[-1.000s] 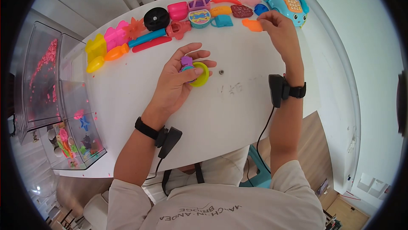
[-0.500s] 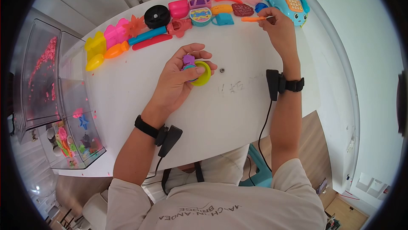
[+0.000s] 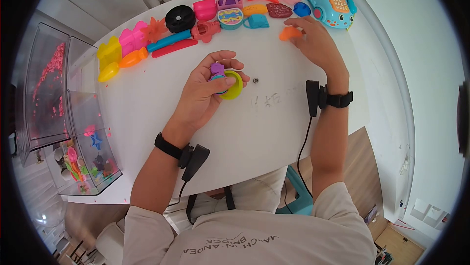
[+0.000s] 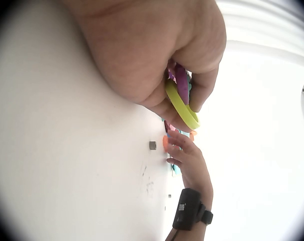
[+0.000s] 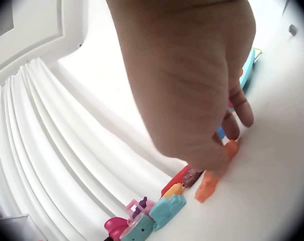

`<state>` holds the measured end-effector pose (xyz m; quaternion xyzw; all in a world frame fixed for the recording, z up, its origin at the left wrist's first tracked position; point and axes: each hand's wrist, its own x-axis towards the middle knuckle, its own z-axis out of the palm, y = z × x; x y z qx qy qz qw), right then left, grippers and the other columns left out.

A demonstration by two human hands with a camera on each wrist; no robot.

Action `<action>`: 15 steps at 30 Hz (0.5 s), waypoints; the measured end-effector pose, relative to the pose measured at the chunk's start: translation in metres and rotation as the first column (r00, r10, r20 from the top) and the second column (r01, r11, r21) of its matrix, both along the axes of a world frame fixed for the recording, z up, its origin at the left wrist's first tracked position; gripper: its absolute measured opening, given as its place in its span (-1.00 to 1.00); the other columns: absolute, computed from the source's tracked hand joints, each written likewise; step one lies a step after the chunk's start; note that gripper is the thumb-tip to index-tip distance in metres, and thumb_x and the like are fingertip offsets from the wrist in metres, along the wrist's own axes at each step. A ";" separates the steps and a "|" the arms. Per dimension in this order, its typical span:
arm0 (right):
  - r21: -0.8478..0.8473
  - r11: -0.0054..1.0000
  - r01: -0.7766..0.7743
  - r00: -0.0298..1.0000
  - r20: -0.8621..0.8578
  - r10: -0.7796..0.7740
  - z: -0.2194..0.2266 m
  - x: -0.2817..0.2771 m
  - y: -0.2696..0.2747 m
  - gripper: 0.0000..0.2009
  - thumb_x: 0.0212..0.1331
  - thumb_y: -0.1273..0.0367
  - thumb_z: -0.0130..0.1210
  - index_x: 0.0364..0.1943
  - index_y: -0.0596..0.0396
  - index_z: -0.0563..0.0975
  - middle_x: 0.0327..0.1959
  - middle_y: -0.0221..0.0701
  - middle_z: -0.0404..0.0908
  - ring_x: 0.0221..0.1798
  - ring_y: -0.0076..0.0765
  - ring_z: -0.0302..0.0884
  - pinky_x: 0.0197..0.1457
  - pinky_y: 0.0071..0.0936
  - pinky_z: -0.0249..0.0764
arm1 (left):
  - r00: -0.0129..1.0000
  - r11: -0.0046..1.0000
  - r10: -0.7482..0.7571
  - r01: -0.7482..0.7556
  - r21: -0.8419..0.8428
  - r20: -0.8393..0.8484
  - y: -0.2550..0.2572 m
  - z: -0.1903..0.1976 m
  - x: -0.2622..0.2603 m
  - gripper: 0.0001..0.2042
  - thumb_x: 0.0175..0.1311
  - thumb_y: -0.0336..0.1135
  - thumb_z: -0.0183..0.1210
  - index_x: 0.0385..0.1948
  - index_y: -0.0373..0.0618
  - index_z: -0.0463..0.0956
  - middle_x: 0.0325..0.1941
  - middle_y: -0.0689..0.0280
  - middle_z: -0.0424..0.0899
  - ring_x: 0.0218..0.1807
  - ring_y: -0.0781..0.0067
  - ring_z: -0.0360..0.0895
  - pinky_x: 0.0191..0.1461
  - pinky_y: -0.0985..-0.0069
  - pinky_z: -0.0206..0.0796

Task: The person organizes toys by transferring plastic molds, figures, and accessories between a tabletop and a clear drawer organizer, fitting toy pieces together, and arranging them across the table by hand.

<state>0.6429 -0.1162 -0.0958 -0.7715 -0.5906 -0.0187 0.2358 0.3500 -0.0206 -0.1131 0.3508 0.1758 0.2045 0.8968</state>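
My left hand (image 3: 198,89) holds a yellow-green ring-shaped toy (image 3: 237,86) together with a small purple and teal piece (image 3: 217,70), the thumb across them. In the left wrist view the rim of the yellow-green ring (image 4: 182,106) sticks out below the fingers. My right hand (image 3: 316,42) is at the back right of the table with its fingers spread over a flat orange toy piece (image 3: 289,33). In the right wrist view this orange piece (image 5: 207,188) lies on the white surface, the thumb overlapping it and the other fingers extended.
A row of toys runs along the back edge, with a teal piece (image 3: 257,22), a brown piece (image 3: 279,10) and a black round case (image 3: 180,19). A toy telephone (image 3: 333,3) stands right. Clear bins (image 3: 93,118) stand left. A small metal nut (image 3: 255,81) lies mid-table.
The orange piece, pinched and seen edge-on half a second ago, now lies lower at the table, and the right hand's fingers have spread. The left hand keeps its hold, almost still.
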 end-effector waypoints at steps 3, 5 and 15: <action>-0.320 0.905 0.280 0.950 -0.045 -0.310 0.026 -0.012 -0.002 -0.69 0.18 0.24 0.32 -0.04 0.03 0.62 -0.20 -0.35 0.67 -0.14 -0.29 0.61 -0.05 -0.35 0.50 | 1.000 1.000 0.002 -0.002 -0.001 0.008 0.000 0.001 0.000 -0.53 0.27 -0.61 0.23 0.23 -0.16 0.41 0.08 0.19 0.60 0.10 0.24 0.64 0.26 0.37 0.51; -0.399 0.851 0.342 0.923 -0.028 -0.384 0.039 -0.014 0.001 -0.71 0.19 0.25 0.32 -0.05 0.02 0.62 -0.21 -0.35 0.67 -0.18 -0.31 0.61 -0.09 -0.35 0.50 | 1.000 1.000 0.003 -0.003 0.007 0.004 0.000 0.000 0.000 -0.54 0.27 -0.61 0.21 0.23 -0.16 0.41 0.07 0.19 0.60 0.11 0.24 0.64 0.25 0.36 0.51; -0.218 0.975 0.043 0.975 -0.203 -0.089 0.013 -0.002 -0.004 -0.76 0.24 0.28 0.28 -0.06 0.01 0.64 -0.24 -0.37 0.66 -0.26 -0.40 0.55 -0.15 -0.44 0.49 | 1.000 1.000 -0.006 0.006 -0.004 0.004 0.001 0.000 0.000 -0.53 0.26 -0.61 0.21 0.23 -0.17 0.40 0.04 0.20 0.60 0.09 0.24 0.65 0.23 0.37 0.51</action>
